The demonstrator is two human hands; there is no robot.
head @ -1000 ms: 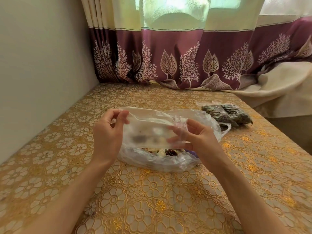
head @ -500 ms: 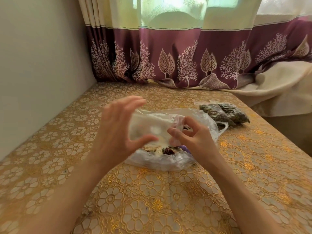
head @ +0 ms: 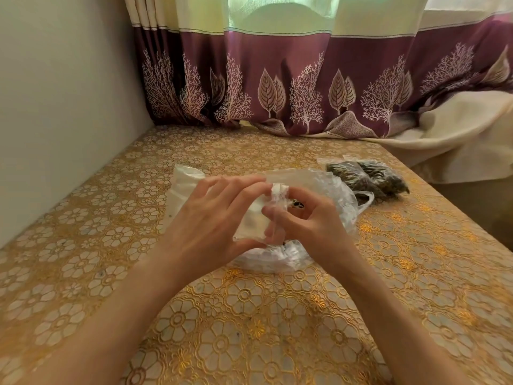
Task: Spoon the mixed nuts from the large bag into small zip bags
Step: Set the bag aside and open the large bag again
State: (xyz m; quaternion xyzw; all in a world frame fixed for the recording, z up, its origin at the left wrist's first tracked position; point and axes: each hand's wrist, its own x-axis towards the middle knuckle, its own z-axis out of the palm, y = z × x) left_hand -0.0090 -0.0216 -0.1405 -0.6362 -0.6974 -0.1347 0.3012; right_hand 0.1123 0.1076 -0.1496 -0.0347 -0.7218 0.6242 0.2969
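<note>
Gold tablecloth (head: 277, 315), we hold small zip bag (head: 251, 223): left hand (head: 211, 226) grips side, right hand (head: 302, 220) pinches rim; thin, slippery film, grab by zip strip

Left hand (head: 211, 218) moved right from small zip bag's (head: 249, 220) left edge; now over bag's front, fingers spread, fingertips meeting right hand (head: 308, 218) at top corner. Bag no longer stretched flat between hands; right end bunched in right-hand pinch. Both hands closer together, lower over large bag (head: 327, 187).
</note>
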